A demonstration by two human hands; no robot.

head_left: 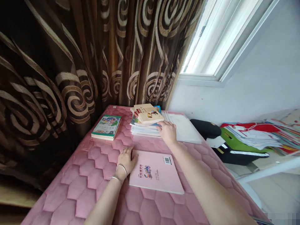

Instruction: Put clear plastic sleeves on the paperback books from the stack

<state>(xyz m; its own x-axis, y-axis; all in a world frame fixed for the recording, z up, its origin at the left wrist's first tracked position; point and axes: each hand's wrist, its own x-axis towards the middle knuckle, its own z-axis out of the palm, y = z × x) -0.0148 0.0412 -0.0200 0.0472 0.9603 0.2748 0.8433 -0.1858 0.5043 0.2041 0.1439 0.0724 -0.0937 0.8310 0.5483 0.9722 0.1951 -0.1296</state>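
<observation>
A pink book (154,173) with a barcode and a small cartoon picture lies flat on the quilted pink mattress. My left hand (126,161), with bangles at the wrist, rests at its left edge, fingers loosely extended and apart. Farther off, my right hand (168,132) grips the right front edge of a book in a stack. On top of that stack lies a cream-coloured book (151,114), tilted over other books. Lower in the pile are clear plastic sleeves (146,130). The fingertips under the stack's edge are hidden.
Left of the stack sits a small pile of green-bordered books (106,126). Clear plastic sheets (186,128) lie on the right. A patterned brown curtain (131,53) hangs behind. Beyond the mattress's right edge are papers (255,137) and a green-and-black bag (237,145).
</observation>
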